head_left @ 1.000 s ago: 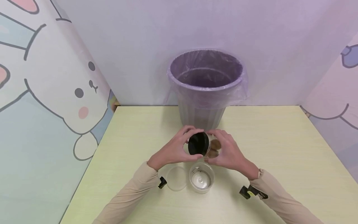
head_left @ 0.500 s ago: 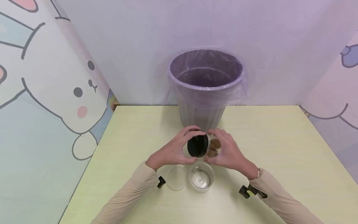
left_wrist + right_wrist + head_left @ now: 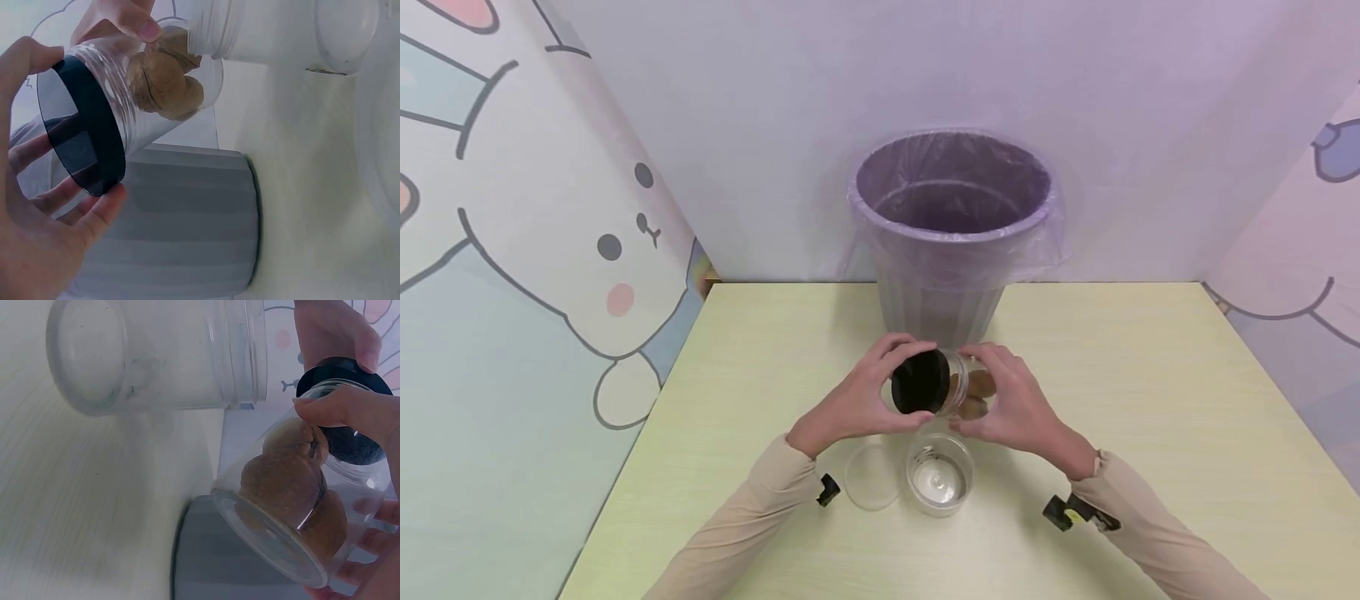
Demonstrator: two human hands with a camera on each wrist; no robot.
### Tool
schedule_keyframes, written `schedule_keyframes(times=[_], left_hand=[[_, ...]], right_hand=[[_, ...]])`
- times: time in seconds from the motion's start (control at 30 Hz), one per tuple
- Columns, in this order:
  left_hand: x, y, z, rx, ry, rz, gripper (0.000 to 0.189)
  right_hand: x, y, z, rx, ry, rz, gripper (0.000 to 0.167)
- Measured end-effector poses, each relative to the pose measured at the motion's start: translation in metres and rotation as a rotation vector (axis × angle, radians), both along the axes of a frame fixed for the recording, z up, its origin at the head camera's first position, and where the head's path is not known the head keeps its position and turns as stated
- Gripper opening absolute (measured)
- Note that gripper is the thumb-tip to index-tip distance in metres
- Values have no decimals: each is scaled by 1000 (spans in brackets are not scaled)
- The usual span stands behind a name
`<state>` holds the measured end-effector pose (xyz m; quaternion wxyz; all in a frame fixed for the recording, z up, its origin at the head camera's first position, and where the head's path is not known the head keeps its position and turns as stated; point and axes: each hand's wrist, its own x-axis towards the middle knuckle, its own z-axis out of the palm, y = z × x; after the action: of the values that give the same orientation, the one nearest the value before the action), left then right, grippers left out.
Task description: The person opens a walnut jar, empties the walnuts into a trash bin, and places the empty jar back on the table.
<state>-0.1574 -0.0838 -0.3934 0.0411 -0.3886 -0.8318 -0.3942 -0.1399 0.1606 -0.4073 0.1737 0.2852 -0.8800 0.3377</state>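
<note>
You have the clear jar (image 3: 139,126) of brown lumps (image 3: 159,81) tilted above the table (image 3: 1150,400), near side of the bin (image 3: 940,312). Your left hand (image 3: 856,402) curls round its black lid (image 3: 920,382), your right hand (image 3: 1021,407) its body; nearer stands an open tub (image 3: 940,509).

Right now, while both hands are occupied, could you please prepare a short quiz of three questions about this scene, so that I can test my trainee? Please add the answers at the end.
1. In the head view, what colour is the lid that the left hand grips?
2. True or false: brown rounded things can be seen inside the held jar, which the right hand grips.
3. Fill the gap: in the head view, the flat clear disc lies on the table, to the ____ of the standing jar.

Key: 1. Black. 2. True. 3. Left.
</note>
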Motion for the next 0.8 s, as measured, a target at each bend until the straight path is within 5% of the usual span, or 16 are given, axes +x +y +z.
schedule_keyframes(times=[0.8], left_hand=[[2, -24, -9, -68, -42, 108, 74]], right_hand=[[4, 9, 2, -4, -45, -43, 88]])
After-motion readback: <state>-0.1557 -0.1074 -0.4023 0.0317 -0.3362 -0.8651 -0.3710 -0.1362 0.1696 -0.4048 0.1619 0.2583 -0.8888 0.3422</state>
